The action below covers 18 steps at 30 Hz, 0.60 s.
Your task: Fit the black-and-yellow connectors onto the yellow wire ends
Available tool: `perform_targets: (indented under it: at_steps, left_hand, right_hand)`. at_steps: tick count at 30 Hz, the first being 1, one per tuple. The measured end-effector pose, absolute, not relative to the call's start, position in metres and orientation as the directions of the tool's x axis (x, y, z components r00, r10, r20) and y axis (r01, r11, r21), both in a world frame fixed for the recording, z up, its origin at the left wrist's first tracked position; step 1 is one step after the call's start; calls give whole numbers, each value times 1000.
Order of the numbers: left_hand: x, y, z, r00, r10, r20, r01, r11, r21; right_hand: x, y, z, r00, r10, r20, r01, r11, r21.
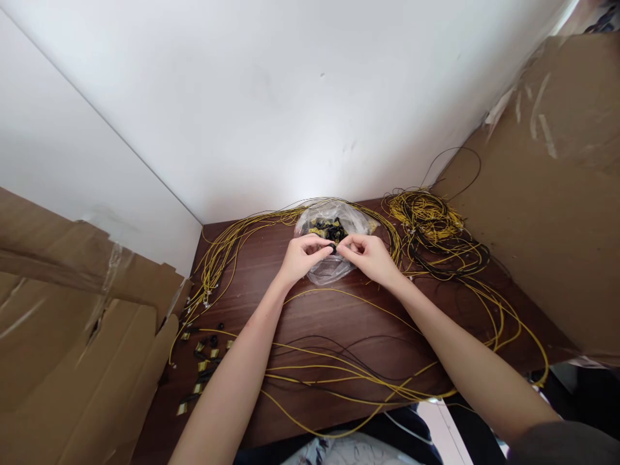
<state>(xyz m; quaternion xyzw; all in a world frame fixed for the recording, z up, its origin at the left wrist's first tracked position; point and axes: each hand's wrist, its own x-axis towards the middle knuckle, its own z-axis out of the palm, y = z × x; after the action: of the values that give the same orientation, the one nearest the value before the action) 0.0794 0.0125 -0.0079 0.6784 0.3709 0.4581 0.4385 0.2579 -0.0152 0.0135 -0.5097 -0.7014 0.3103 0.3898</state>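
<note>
My left hand (303, 257) and my right hand (369, 256) meet fingertip to fingertip at the far middle of a dark wooden table (334, 320). Both pinch a small black part (333, 247) between thumbs and forefingers. Just behind and under the hands lies a clear plastic bag (334, 227) holding several small black and brass pieces. Thin yellow wires (339, 374) run across the table beneath my forearms.
A tangled bundle of yellow and black wires (438, 232) lies at the back right. More yellow wires (217, 258) loop along the left side. Small brass and black pieces (203, 361) are scattered at the front left. Cardboard sheets stand left (72, 336) and right (547, 194); a white wall is behind.
</note>
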Motion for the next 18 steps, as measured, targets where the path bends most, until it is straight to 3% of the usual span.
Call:
perform_targets:
  at_steps: [18]
  left_hand:
    - [80,14,-10,287,919,271,68,-301,951]
  right_hand:
    - [265,-11,15,-158,964,212,471,263,-842]
